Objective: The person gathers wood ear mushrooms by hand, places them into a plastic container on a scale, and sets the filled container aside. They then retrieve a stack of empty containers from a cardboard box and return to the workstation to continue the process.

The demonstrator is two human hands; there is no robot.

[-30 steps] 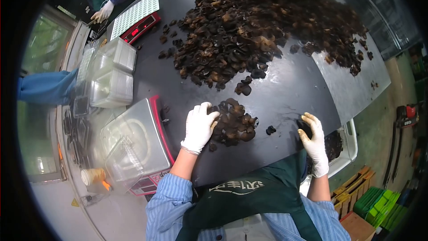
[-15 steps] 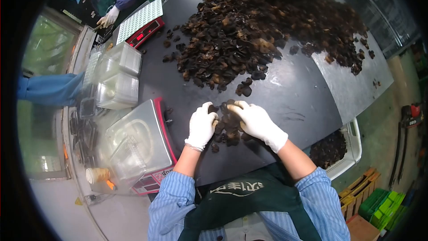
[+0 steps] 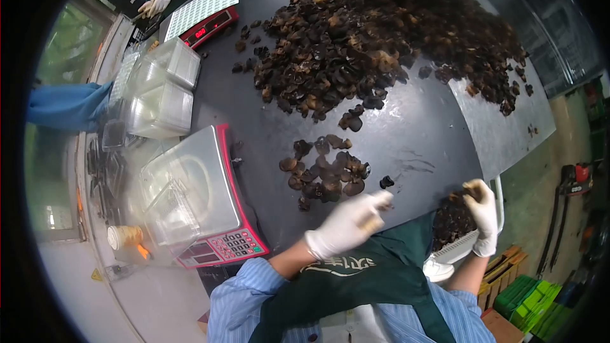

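Note:
My left hand (image 3: 352, 222), in a white glove, is over the table's front edge, just right of a small heap of dark wood ear mushrooms (image 3: 327, 174). Its fingers are drawn together and blurred; I cannot tell what they hold. One loose mushroom piece (image 3: 386, 181) lies just beyond its fingertips. My right hand (image 3: 484, 216), also gloved, is out to the right at a white basket (image 3: 500, 206) of dark mushroom pieces (image 3: 452, 219). Its thumb and forefinger are apart, with stained tips, and dark colour shows between them.
A big mushroom pile (image 3: 356, 44) covers the far part of the dark table (image 3: 419, 133). Left of me stand a red-edged scale (image 3: 232, 248), stacked clear plastic trays (image 3: 162, 105) and a second scale (image 3: 210, 28). Another person's gloved hand (image 3: 157, 3) is at the far left.
Both hands have left the small heap. My left hand came back toward my apron, and my right hand swung right to the basket. The heap lies uncovered and more spread out.

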